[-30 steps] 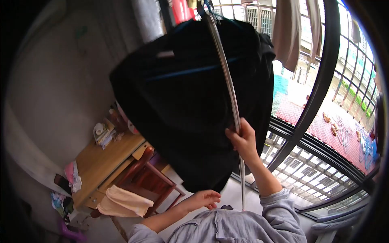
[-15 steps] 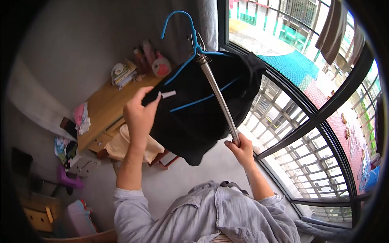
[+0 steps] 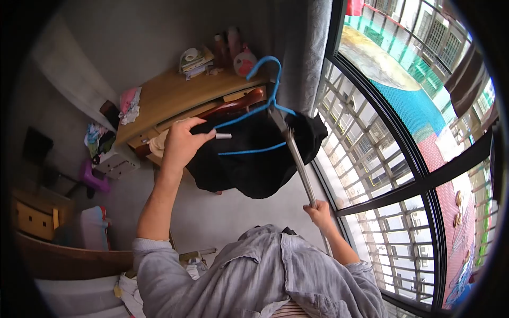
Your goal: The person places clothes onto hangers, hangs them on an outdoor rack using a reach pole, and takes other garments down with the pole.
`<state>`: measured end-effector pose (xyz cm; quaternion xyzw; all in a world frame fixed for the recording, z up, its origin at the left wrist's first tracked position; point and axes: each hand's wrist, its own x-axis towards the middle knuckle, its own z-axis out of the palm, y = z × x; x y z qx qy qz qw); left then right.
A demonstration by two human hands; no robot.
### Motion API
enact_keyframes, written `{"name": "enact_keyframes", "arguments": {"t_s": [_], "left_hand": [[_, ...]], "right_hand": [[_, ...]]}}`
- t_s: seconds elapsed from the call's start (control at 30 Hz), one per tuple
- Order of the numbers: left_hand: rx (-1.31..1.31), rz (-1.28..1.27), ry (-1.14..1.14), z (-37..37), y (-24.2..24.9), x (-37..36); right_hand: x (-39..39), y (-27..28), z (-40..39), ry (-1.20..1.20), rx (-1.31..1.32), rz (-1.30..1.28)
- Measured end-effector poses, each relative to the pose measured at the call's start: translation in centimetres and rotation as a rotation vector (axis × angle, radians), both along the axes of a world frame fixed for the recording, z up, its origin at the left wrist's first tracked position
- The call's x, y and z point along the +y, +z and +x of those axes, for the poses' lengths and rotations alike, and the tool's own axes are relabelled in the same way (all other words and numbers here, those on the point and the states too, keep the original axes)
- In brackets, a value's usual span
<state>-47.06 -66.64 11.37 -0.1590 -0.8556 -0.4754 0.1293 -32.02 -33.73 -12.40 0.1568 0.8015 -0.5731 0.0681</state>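
Note:
A black garment [image 3: 244, 175] hangs on a blue clothes hanger [image 3: 277, 79], whose hook points upward and whose lower bar shows across the cloth. My left hand [image 3: 183, 143] pinches the garment near the hanger's left end, close to a small white tag [image 3: 224, 136]. A metal clothes pole [image 3: 302, 169] supports the hanger below its hook with its upper end. Lower right, my right hand [image 3: 318, 214] is wrapped round this pole. The cloth partly hides the tips of my left fingers.
A wooden desk [image 3: 159, 98] with books, bottles and a pink-and-white container stands behind the garment. On the right is a large window [image 3: 408, 153] with a dark frame and bars outside. A grey curtain [image 3: 309, 58] hangs beside it. A purple stool [image 3: 94, 177] stands at left.
The hanger and garment have come lower in view, and the pole's top is lower too. My right hand has moved down a little. The view has turned, shifting desk and window rightward.

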Motion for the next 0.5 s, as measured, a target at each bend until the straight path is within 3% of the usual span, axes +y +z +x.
{"name": "enact_keyframes", "arguments": {"t_s": [0.13, 0.3, 0.43, 0.5], "left_hand": [[-0.247, -0.017, -0.015, 2.1, -2.1, -1.6], [-0.382, 0.069, -0.034, 3.4, -3.7, -2.7], [-0.495, 0.271, 0.115, 4.0, -4.6, -3.9], [-0.473, 0.247, 0.114, 4.2, -5.9, -4.2]], "right_hand": [[0.3, -2.7, 2.2, 0.036, 0.063, 0.137], [1.8, -3.8, 2.5, 0.078, 0.062, 0.086], [3.1, -4.4, 2.4, 0.026, 0.127, -0.004], [3.7, -3.5, 1.6, 0.004, 0.156, -0.015]]}}
